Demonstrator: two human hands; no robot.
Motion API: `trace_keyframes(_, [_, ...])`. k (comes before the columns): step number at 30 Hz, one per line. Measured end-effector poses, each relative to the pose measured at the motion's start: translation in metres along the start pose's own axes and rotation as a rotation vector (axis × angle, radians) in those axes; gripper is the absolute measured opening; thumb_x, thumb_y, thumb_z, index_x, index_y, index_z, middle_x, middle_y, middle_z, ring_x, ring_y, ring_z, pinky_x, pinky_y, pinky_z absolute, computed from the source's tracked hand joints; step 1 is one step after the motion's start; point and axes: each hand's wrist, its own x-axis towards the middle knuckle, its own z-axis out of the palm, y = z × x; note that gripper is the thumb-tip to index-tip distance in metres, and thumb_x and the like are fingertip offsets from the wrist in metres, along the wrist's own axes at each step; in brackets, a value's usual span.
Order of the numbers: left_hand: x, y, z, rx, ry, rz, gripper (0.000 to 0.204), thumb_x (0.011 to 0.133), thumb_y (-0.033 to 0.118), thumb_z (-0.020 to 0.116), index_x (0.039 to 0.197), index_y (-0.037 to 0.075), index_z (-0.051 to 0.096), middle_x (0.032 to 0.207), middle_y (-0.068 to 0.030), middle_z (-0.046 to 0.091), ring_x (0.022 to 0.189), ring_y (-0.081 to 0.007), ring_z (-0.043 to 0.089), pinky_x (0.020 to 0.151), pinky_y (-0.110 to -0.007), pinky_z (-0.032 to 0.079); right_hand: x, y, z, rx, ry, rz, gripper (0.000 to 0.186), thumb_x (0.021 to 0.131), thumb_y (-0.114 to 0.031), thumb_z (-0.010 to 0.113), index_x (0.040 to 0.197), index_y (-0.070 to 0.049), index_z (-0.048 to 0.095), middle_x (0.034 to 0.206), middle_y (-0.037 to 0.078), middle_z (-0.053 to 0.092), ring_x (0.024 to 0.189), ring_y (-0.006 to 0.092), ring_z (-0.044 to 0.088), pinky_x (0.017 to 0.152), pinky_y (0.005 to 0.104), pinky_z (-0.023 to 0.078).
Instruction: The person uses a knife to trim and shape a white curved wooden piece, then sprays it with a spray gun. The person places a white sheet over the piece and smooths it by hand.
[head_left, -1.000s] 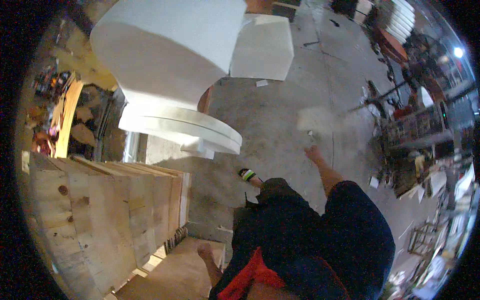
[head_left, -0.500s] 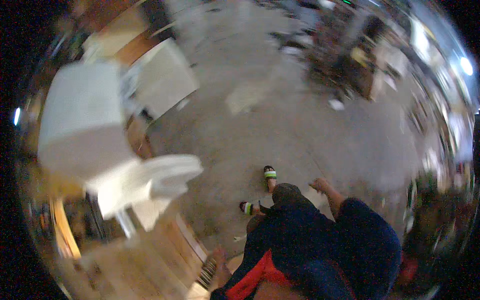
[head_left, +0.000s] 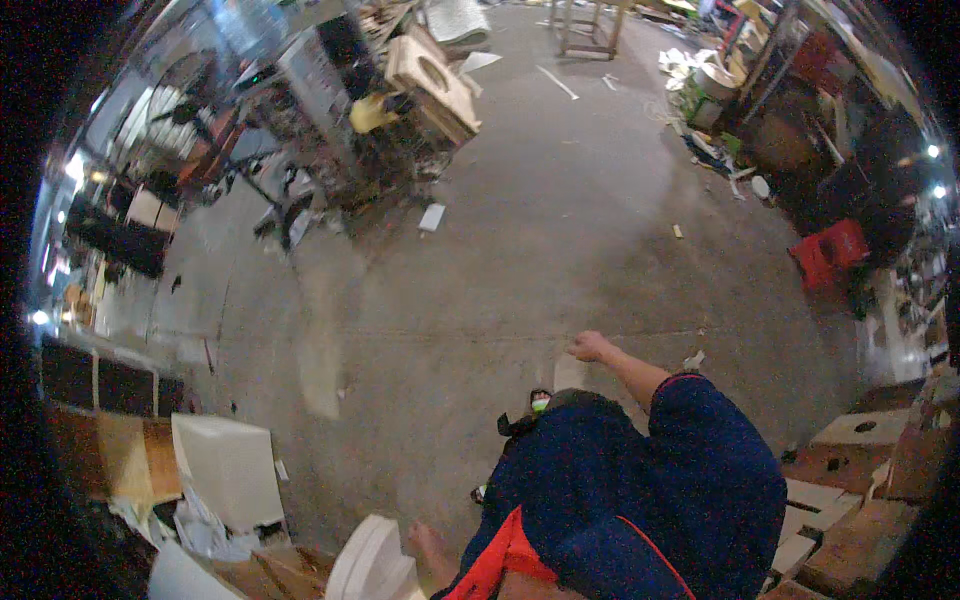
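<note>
My right hand (head_left: 592, 347) hangs in front of my body over the concrete floor, its fingers curled in and nothing seen in them. Low at the left, my left hand (head_left: 428, 543) is beside a white curved piece (head_left: 372, 562) with a layered edge. Blur hides how its fingers lie, and I cannot tell whether it touches that piece. Below me show dark trousers and part of a sandal (head_left: 541, 400) with a green and white strap.
A white box-shaped block (head_left: 228, 470) stands at the left. Ahead are a wooden box with a round opening (head_left: 432, 85) and a wooden frame stand (head_left: 588, 35). A red crate (head_left: 830, 253) sits at the right, with wooden boards (head_left: 862, 428) nearer me. Scraps litter the floor.
My view has swung right and I have moved on across the floor. The white padded pieces have shifted toward the lower left. My right hand has come further in front of me.
</note>
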Motion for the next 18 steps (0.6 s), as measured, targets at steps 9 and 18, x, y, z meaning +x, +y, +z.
trace_keyframes(9, [0.079, 0.267, 0.193, 0.229, -0.448, 0.351, 0.033, 0.093, 0.027, 0.062, 0.072, 0.003, 0.057, 0.065, -0.0076, 0.061, 0.05, -0.0181, 0.055, 0.048, -0.037, 0.044, -0.034, 0.262, -0.011, 0.486, 0.553, 0.597, 0.056, 0.079, -0.046, 0.065, 0.086, 0.009, 0.07, 0.077, 0.024, 0.07, 0.081, 0.0359, 0.071, 0.073, 0.0487, 0.053])
trace_keyframes(18, [0.135, 0.475, 0.346, 0.847, -0.466, 0.513, 0.036, 0.092, 0.028, 0.063, 0.075, -0.004, 0.065, 0.07, -0.0145, 0.065, 0.057, -0.0223, 0.06, 0.055, -0.042, 0.048, -0.068, 0.237, 0.022, 0.954, 0.115, 0.818, 0.066, 0.084, -0.054, 0.069, 0.103, 0.01, 0.065, 0.077, 0.015, 0.067, 0.068, 0.0338, 0.064, 0.064, 0.0457, 0.052])
